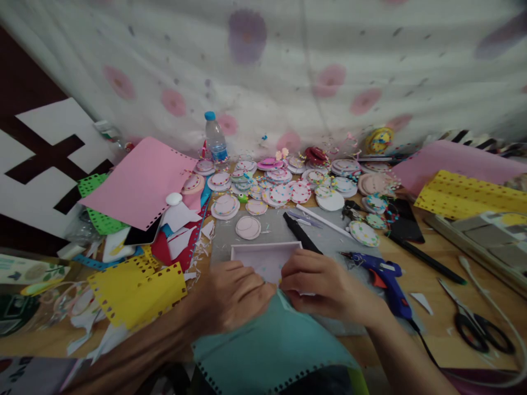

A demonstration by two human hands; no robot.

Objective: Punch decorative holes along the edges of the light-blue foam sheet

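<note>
My left hand [242, 292] and my right hand [317, 282] meet at the middle front, fingers closed on the upper edge of a teal sheet [267, 351] with small dark holes along its lower border. The sheet hangs down toward my lap. Just behind my fingers lies a shallow white tray [265, 247] with small bits in it, its front part hidden by my hands. A round white paper disc [247, 227] rests on the grey mat [272, 219] beyond the tray.
Many decorated discs [280, 195] crowd the back beside a bottle [216, 140]. On the right are a blue glue gun [391, 285], black scissors [471, 323] and a black pen [426, 258]. Pink [142, 181] and yellow sheets [138, 291] with paper scraps cover the left.
</note>
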